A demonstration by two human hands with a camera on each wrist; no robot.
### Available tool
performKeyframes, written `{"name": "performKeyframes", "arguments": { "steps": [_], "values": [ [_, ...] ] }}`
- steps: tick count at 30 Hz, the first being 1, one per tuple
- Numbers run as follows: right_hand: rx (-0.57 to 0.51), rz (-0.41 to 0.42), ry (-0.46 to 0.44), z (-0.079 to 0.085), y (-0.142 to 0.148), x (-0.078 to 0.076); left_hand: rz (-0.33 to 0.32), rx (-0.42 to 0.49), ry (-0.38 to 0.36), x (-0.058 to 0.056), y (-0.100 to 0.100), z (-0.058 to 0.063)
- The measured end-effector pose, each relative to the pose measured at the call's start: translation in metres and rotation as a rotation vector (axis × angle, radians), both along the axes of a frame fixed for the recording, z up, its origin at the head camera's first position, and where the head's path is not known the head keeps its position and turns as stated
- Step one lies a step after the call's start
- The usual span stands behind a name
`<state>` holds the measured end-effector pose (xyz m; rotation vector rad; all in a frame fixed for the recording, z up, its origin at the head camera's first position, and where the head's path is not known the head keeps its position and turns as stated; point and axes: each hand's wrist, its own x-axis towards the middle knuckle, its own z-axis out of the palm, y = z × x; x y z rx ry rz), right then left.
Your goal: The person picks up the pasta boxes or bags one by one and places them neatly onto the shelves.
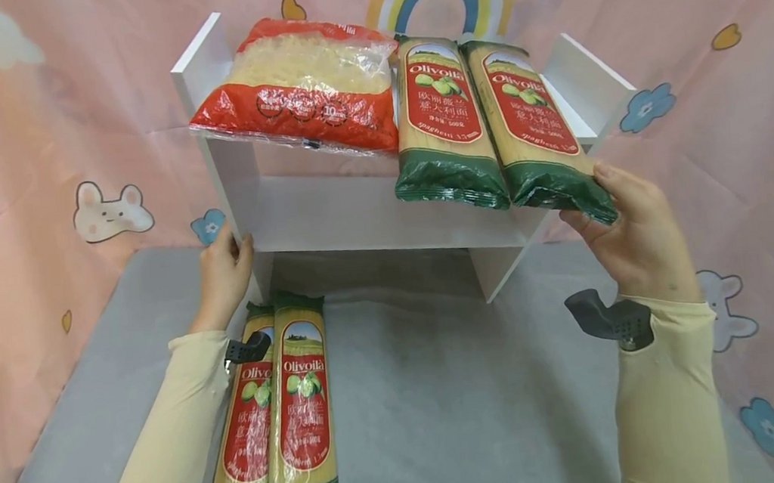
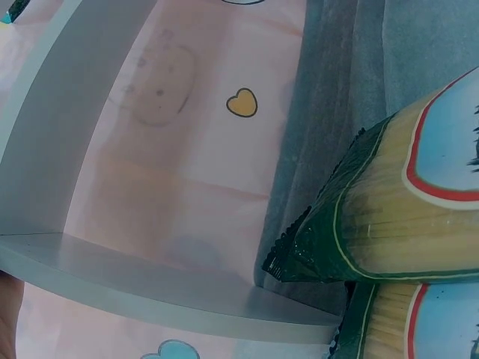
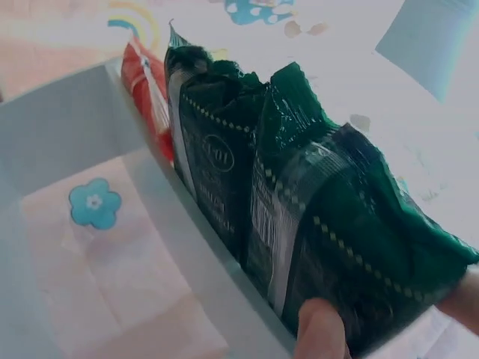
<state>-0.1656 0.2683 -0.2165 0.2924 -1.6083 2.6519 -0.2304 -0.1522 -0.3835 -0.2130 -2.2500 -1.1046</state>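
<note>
My right hand (image 1: 641, 229) grips the green lower end of a spaghetti pack (image 1: 531, 120), thumb underneath and fingers over its right corner. This pack lies on the top board of a white shelf (image 1: 357, 210), its end jutting past the front edge. Close on its left lies another spaghetti pack (image 1: 441, 116), then a red and clear pasta bag (image 1: 307, 88). In the right wrist view the green pack ends (image 3: 374, 254) overhang the board, with my thumb (image 3: 322, 329) against one. My left hand (image 1: 222, 273) holds the shelf's left side panel.
Two more spaghetti packs (image 1: 302, 422) lie side by side on the grey cloth (image 1: 454, 403), below the shelf's left side and near my left forearm. A pink patterned curtain (image 1: 125, 125) hangs behind the shelf. The shelf's right upright (image 1: 589, 78) rises beyond the packs.
</note>
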Motion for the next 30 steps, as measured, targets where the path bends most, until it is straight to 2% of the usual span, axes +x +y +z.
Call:
{"name": "performKeyframes", "arguments": {
  "steps": [6,9,17,20,22,25,30],
  "values": [
    [-0.264,0.081,-0.035,-0.018,0.005,0.004,-0.003,0.004,0.016,0.000,0.000,0.002],
    [-0.304,0.126,-0.021,-0.031,0.007,0.008,0.002,0.005,0.016,0.000,0.000,0.003],
    [-0.162,0.237,0.076,-0.071,-0.004,0.018,0.004,0.003,0.015,-0.001,0.000,0.000],
    [-0.132,0.238,0.091,-0.091,-0.015,0.026,0.005,0.004,0.024,-0.001,0.000,0.000],
    [-0.108,0.229,0.079,-0.105,-0.024,0.032,0.007,0.003,0.031,-0.001,-0.001,0.000],
    [-0.006,0.205,0.054,-0.124,-0.039,0.040,0.006,0.002,0.034,-0.001,0.000,0.000],
    [0.080,0.238,-0.006,-0.150,-0.063,0.047,-0.004,0.007,0.022,0.000,0.001,0.001]
  ]
}}
